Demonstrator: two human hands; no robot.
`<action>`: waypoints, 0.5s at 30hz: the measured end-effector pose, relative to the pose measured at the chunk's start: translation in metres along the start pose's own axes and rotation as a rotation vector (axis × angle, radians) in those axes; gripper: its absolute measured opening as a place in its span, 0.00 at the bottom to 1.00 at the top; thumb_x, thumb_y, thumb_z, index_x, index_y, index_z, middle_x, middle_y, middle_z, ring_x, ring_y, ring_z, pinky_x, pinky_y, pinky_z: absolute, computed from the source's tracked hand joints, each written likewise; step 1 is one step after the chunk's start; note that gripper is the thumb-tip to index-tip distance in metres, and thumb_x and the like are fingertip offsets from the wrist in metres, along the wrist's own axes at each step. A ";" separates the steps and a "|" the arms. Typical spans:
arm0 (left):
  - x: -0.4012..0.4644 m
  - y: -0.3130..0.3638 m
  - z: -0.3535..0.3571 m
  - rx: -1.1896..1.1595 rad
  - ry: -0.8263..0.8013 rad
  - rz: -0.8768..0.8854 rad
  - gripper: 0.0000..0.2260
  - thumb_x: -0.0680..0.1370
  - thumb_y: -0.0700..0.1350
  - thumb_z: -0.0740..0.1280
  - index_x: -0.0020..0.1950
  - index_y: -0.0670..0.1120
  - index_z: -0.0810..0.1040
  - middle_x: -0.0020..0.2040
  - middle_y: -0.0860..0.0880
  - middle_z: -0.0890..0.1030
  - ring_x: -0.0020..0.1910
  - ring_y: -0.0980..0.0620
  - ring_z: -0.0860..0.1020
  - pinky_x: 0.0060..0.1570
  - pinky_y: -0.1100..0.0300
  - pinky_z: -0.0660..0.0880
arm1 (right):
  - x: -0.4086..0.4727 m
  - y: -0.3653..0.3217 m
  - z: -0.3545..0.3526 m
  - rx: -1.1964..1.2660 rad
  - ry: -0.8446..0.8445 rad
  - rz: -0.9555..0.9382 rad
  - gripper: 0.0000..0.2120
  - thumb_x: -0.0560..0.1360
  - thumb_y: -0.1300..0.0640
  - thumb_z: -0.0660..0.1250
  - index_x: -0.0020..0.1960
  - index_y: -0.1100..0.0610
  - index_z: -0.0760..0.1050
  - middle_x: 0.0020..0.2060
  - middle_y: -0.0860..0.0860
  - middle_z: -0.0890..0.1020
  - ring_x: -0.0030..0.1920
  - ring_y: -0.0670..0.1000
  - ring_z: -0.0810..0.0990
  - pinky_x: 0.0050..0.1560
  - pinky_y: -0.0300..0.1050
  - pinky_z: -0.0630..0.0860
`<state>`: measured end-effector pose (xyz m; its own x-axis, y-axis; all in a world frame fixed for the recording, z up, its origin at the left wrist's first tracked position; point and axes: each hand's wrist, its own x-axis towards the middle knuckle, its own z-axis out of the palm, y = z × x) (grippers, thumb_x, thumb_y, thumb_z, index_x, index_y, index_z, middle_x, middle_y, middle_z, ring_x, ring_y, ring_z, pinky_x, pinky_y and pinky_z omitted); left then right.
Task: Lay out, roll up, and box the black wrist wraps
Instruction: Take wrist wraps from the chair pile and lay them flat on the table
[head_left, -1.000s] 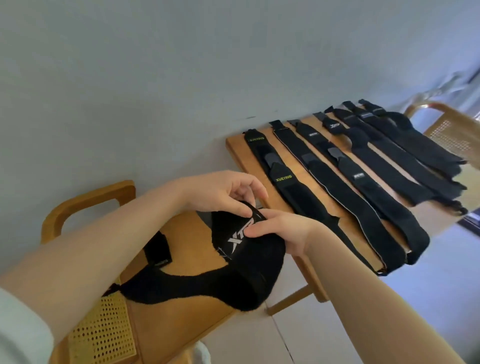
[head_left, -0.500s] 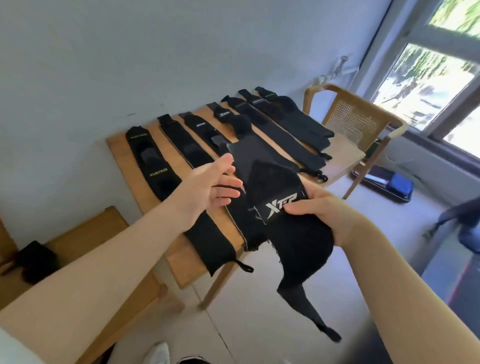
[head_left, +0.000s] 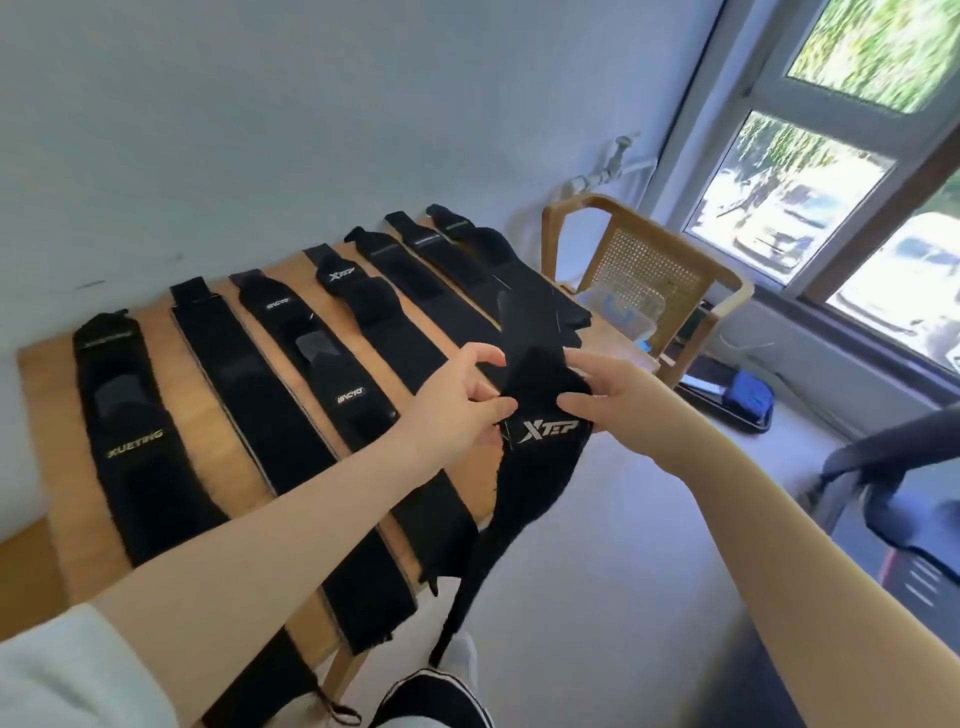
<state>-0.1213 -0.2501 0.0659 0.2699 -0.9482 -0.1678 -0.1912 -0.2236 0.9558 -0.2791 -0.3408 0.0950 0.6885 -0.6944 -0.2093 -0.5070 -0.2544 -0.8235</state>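
XTEP wrist wrap (head_left: 540, 447) was held in the air over the table's (head_left: 47, 415) near right corner, its tail hanging past the edge toward the floor. Left hand (head_left: 460, 402) pinched its left edge; right hand (head_left: 610, 395) gripped the right edge. Seven other black wraps (head_left: 270, 395) lay flat side by side on the table. A cane-backed chair (head_left: 654, 275) stood beyond, by the window (head_left: 810, 171).

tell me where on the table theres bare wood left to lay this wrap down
The widest bare strip lies between the XUEYING wrap and its neighbour, the plain wrap. There is more wood at the table left edge. From there rightward the wraps lie close; the far right end is crowded, with wraps overlapping.
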 end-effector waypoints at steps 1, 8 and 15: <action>0.016 0.001 0.001 0.005 -0.001 -0.026 0.16 0.77 0.40 0.67 0.61 0.52 0.69 0.39 0.50 0.82 0.39 0.49 0.83 0.47 0.54 0.79 | 0.016 0.004 -0.006 -0.006 0.017 -0.004 0.18 0.78 0.64 0.61 0.65 0.50 0.74 0.55 0.47 0.82 0.57 0.51 0.80 0.61 0.55 0.75; 0.098 -0.013 -0.024 0.077 0.113 -0.099 0.07 0.78 0.41 0.65 0.54 0.50 0.71 0.39 0.51 0.83 0.38 0.53 0.83 0.49 0.52 0.79 | 0.121 0.007 -0.019 -0.151 -0.016 -0.098 0.06 0.78 0.58 0.63 0.43 0.52 0.74 0.36 0.48 0.80 0.42 0.48 0.80 0.41 0.43 0.77; 0.178 -0.083 -0.094 0.577 0.441 -0.185 0.15 0.81 0.40 0.58 0.67 0.47 0.71 0.64 0.49 0.74 0.59 0.52 0.75 0.54 0.61 0.73 | 0.227 0.015 0.003 0.024 -0.250 -0.005 0.06 0.78 0.62 0.64 0.47 0.55 0.79 0.41 0.50 0.84 0.45 0.49 0.83 0.47 0.41 0.79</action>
<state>0.0313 -0.3793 -0.0209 0.6758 -0.7322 -0.0852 -0.5378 -0.5688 0.6222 -0.1284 -0.5002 0.0337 0.7993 -0.5044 -0.3267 -0.4930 -0.2396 -0.8364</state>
